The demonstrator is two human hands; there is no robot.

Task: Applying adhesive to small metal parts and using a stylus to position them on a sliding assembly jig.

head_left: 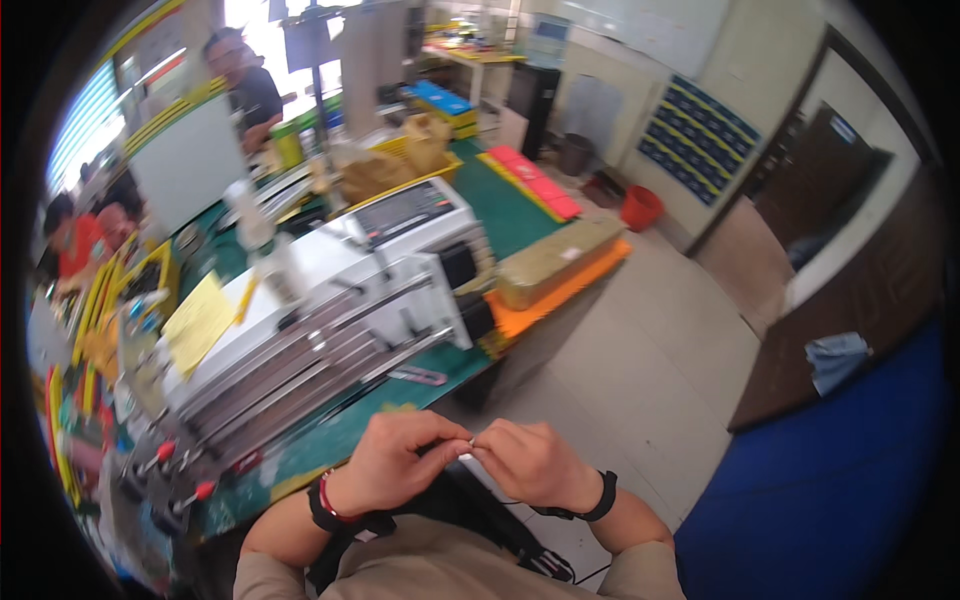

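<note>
In front of my body, past the table's near edge, my left hand and my right hand meet fingertip to fingertip. Both are closed in a pinch. Something small and pale shows between the fingertips, too tiny to name. The nearest large thing is a white bench machine with metal rails along its front and a dark control panel. A pink-edged tool, perhaps a cutter, lies on the green table mat beyond my hands.
A yellow paper sheet and a blurred clear bottle rest on the machine. Right of it stands a long tan-wrapped block on an orange board. A red bucket is on the floor. Another person stands behind the table.
</note>
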